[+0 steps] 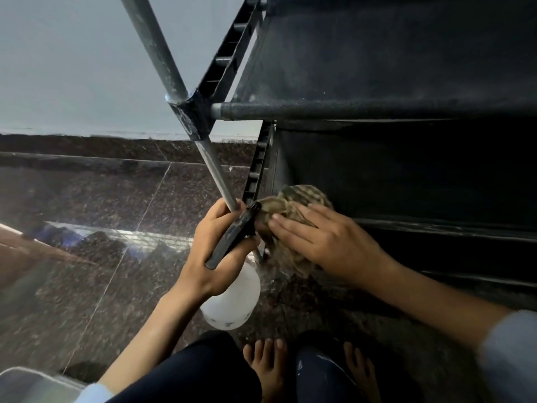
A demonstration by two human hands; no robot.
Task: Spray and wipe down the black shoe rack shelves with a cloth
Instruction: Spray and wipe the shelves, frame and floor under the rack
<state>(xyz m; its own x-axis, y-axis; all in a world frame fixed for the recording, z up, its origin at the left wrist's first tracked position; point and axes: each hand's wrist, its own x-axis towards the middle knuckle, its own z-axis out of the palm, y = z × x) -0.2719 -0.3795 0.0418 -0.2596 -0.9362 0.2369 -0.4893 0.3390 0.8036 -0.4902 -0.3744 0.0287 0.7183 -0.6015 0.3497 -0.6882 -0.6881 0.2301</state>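
Work is at the lowest shelf [436, 228]: right hand [328, 242], fingers flat, presses the cloth [286, 203]; left hand [215, 251] grips the spray bottle [232, 298]. How clean the upper shelves are cannot be told.

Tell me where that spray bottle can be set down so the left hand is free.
Bare dark floor tiles left of the rack's front post, out to the wall skirting, are free. It is crowded at the rack's lower corner: left hand with spray bottle, right hand on the cloth, bare feet below.

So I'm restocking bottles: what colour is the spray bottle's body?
White, with a black spray head; the spray bottle shows in the head view.
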